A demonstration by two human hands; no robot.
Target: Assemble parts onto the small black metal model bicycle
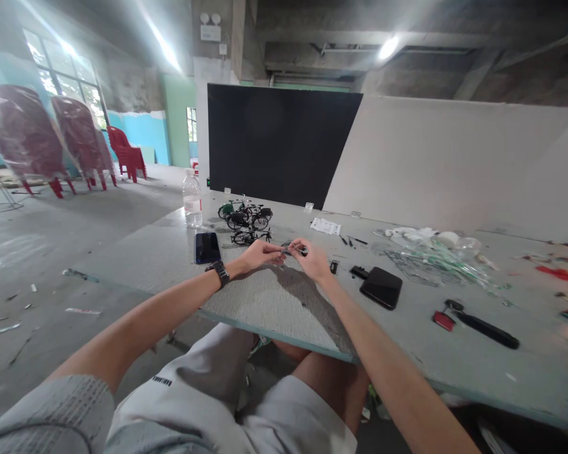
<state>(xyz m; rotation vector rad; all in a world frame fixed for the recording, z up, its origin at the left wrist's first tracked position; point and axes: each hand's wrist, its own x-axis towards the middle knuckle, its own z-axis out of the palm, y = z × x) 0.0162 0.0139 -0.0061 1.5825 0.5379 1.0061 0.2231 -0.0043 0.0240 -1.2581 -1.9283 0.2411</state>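
Both my arms reach out over a grey table (274, 302). My left hand (260, 254), with a black watch on the wrist, and my right hand (312, 258) meet at the fingertips and pinch a small dark part (293, 250) between them. The part is too small to name. Just beyond the hands stand several small model bicycles (246, 219), black and green.
A dark phone (207, 247) and a water bottle (192, 199) stand to the left of the hands. At the right lie a second black phone (381, 287), a black-handled tool (485, 328), a red piece (443, 320) and plastic bags with parts (430, 255). Red chairs (52, 142) stand far left.
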